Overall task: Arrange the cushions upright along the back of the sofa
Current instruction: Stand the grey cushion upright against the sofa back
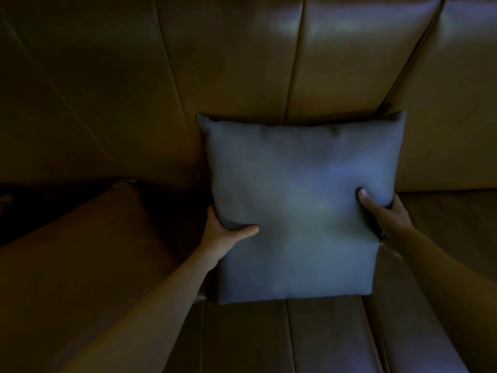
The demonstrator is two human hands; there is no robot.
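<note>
Two bare forearms reaching forward from below, left hand (224, 232) clasping the cushion's (295, 205) left edge, thumb laid across its front, right hand (387, 211) gripping its right edge, thumb pressed into the fabric, other fingers hidden behind.

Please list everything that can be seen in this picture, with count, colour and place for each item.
cushion: one, grey-blue, standing against the sofa backrest, lower edge on the seat
sofa: one, brown leather, fills the view; backrest above, seat below
sofa armrest: one, brown, at the left
left hand: one, gripping the cushion's left edge, thumb on its front
right hand: one, gripping the cushion's right edge, thumb on its front
</note>
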